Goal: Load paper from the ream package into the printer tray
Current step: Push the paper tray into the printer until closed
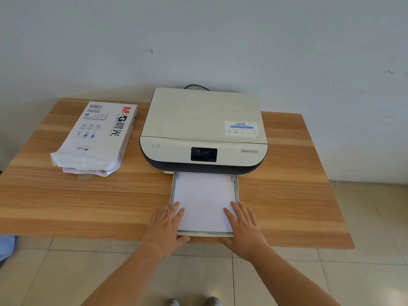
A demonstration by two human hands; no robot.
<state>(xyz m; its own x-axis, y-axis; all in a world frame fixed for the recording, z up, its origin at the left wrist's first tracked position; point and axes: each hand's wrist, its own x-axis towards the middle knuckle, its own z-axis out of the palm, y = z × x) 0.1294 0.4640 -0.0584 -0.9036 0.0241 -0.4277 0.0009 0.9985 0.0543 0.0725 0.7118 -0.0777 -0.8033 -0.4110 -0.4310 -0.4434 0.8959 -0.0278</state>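
Both grips lay flat and open, holding nothing: left hand [166,226] and right hand [244,227] flanked the paper [204,202] low-centre; the tray [236,191] ran lengthwise up-frame into the printer [203,129], equally near both.

"M&G" and "ASIA" on ream package [97,138]; "hp" logo on printer [203,120] lid.

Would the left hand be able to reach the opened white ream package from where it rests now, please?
Probably yes: the left hand lies flat on the pulled-out tray's paper, and only bare wooden table separates it from the opened white ream package.
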